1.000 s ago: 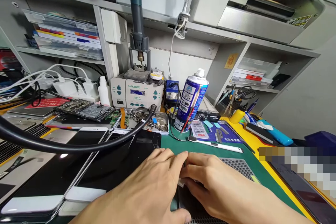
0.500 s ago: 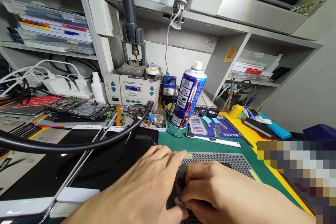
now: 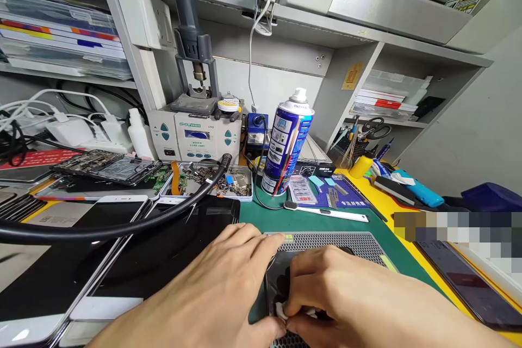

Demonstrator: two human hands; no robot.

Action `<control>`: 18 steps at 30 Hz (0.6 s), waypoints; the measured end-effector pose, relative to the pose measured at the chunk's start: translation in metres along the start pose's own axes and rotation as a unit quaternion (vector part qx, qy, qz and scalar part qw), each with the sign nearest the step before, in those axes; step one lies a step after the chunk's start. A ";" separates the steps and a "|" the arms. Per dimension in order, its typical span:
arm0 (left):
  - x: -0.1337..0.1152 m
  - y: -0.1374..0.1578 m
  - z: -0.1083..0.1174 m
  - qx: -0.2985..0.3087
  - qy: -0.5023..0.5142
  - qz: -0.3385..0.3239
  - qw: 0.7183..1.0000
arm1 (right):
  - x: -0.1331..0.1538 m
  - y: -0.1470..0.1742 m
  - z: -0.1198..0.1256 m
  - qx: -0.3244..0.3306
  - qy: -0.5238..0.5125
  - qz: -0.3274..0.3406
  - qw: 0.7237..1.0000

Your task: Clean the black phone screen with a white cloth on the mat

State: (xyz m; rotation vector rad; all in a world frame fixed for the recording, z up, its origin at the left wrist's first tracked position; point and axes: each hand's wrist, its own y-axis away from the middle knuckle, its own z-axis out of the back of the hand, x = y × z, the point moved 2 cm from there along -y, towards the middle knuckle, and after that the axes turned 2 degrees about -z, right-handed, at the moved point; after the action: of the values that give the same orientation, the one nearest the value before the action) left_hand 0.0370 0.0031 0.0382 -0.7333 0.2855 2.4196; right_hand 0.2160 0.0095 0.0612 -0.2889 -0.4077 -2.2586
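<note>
The right hand (image 3: 330, 288) pinched a small white wad (image 3: 280, 310), maybe cloth or paper, between its thumb and fingers. The left hand (image 3: 226, 283) was spread wide, its pointing finger near the top edge of one flat, dark device (image 3: 276, 272) and its thumb by the white wad. The device was smooth and shiny, with a thin edge and a round corner. Much of it was hidden by the right hand. It lay under both hands on one gray mesh pad (image 3: 326, 239), which lay on a green mat (image 3: 261, 217).

Farther back, one shallow tray (image 3: 244, 196) was full of little metal parts (image 3: 241, 185), too many to count. One blue piece (image 3: 229, 180) was in there too, and one orange strip (image 3: 175, 178) stood at the left end. Just right of the tray stood one spray can (image 3: 287, 144), with one white brush (image 3: 330, 214) in front.

To the left lay two big black panels (image 3: 171, 250) with white ends. Up on the shelf (image 3: 67, 76), two clear plastic boxes (image 3: 98, 60) were stacked, with flat, bright-edged things (image 3: 61, 37) showing there; I could not tell which box held them.
</note>
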 end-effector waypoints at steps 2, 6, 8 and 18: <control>0.001 -0.001 0.000 0.006 0.002 0.002 1.000 | 0.002 0.000 0.002 -0.004 -0.006 0.004 1.000; 0.002 -0.002 0.002 -0.001 0.004 0.008 1.000 | 0.004 0.001 0.006 0.005 -0.009 0.002 1.000; 0.000 -0.002 0.003 0.003 0.007 0.006 1.000 | 0.002 0.002 0.006 0.013 0.001 -0.009 1.000; 0.014 0.005 -0.008 0.018 -0.048 -0.018 0.999 | -0.017 0.017 0.005 0.064 0.024 -0.071 0.995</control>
State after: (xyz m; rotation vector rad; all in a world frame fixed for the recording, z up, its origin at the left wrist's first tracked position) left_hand 0.0287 0.0028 0.0238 -0.6005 0.2740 2.4011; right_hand 0.2404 0.0128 0.0631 -0.1426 -0.5606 -2.3594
